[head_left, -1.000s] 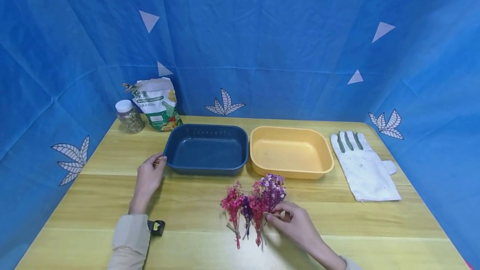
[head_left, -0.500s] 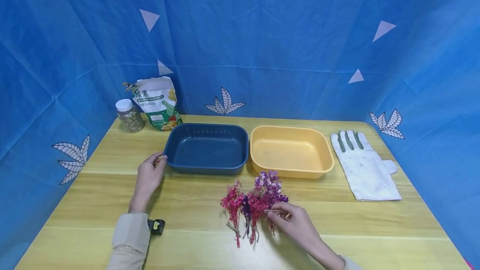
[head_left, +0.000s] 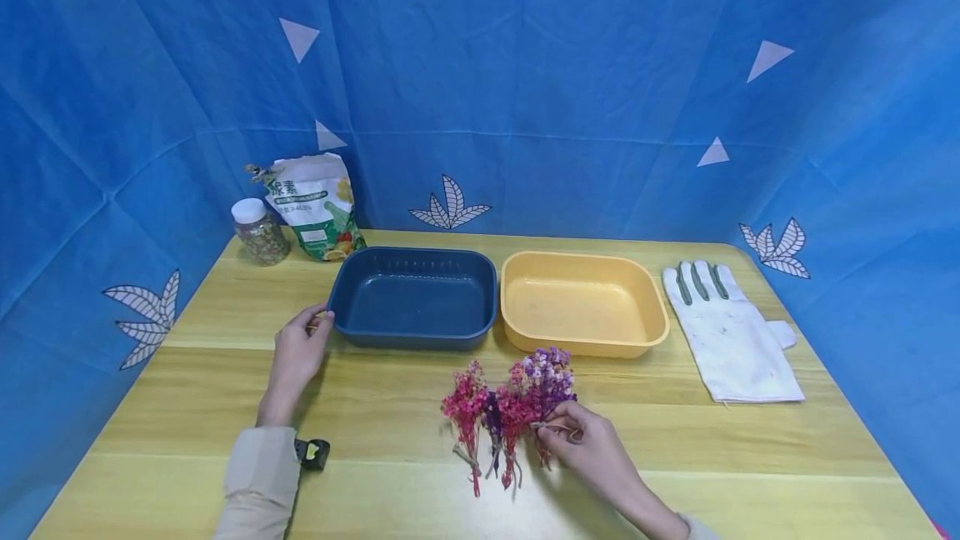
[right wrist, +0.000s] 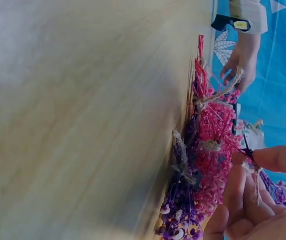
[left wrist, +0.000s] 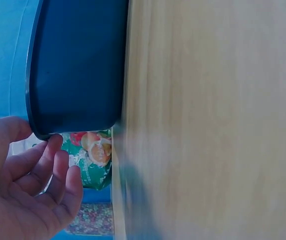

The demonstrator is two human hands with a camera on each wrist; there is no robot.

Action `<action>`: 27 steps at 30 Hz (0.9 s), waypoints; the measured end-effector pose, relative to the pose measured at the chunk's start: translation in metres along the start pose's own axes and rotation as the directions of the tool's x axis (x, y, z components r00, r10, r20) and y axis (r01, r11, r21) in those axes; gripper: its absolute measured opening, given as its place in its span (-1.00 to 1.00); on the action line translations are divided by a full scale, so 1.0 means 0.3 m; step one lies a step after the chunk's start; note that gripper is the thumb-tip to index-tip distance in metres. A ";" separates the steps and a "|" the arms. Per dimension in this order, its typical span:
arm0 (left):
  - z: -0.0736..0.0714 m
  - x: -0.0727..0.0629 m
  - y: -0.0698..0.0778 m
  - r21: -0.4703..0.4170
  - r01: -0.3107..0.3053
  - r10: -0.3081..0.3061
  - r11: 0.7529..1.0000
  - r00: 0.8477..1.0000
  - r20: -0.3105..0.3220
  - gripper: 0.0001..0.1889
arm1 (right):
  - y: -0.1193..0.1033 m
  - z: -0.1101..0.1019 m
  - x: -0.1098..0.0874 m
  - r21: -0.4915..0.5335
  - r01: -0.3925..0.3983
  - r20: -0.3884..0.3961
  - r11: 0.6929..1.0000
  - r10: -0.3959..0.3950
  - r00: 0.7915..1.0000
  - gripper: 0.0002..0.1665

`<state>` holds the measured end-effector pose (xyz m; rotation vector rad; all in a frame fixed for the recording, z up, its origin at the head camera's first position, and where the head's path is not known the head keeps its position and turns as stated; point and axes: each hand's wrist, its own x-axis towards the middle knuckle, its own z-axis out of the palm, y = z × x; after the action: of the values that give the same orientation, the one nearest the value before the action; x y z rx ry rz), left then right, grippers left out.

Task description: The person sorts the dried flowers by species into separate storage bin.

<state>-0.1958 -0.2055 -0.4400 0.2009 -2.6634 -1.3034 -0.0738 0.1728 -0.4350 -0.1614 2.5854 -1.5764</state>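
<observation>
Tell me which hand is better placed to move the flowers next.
Right, most likely: the right hand pinches a purple bunch near the other flowers, while the left hand holds the blue basin, farther away.

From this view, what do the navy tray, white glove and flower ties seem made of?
Navy tray: probably molded plastic, satin; rounded corners, soft highlights.
White glove: likely fabric, matte; lies limp, no shine. Green strips on it: unclear.
Flower ties: probably natural twine, rough; fibrous strands.

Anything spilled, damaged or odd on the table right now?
No spill or damage stands out: the blue tray and yellow tray sit upright, the jar is capped. Slightly odd: the glove has small dark marks, possibly dirt.
</observation>
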 end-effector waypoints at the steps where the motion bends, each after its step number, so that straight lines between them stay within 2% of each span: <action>1: 0.000 0.000 -0.001 0.000 0.000 0.000 1.000 1.000 -0.002 -0.52 | 0.000 0.001 0.001 0.003 -0.011 0.003 1.000 0.011 1.000 -0.83; 10: 0.002 0.001 -0.003 0.002 -0.002 0.002 1.000 1.000 -0.012 -0.53 | -0.004 0.007 0.002 -0.014 -0.047 -0.007 0.999 0.047 0.999 -0.87; 18: -0.001 0.000 0.003 -0.001 -0.001 0.001 1.000 1.000 -0.006 -0.53 | -0.016 0.009 0.005 -0.077 -0.012 -0.092 0.997 0.004 0.996 -0.85; 27: 0.000 0.002 0.002 0.001 0.003 -0.003 1.000 1.000 -0.010 -0.53 | -0.030 0.006 0.017 -0.078 0.019 -0.082 0.997 -0.025 0.996 -0.86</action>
<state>-0.1965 -0.2053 -0.4394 0.2117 -2.6560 -1.2988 -0.0783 0.1665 -0.4281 -0.1345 2.7186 -1.5229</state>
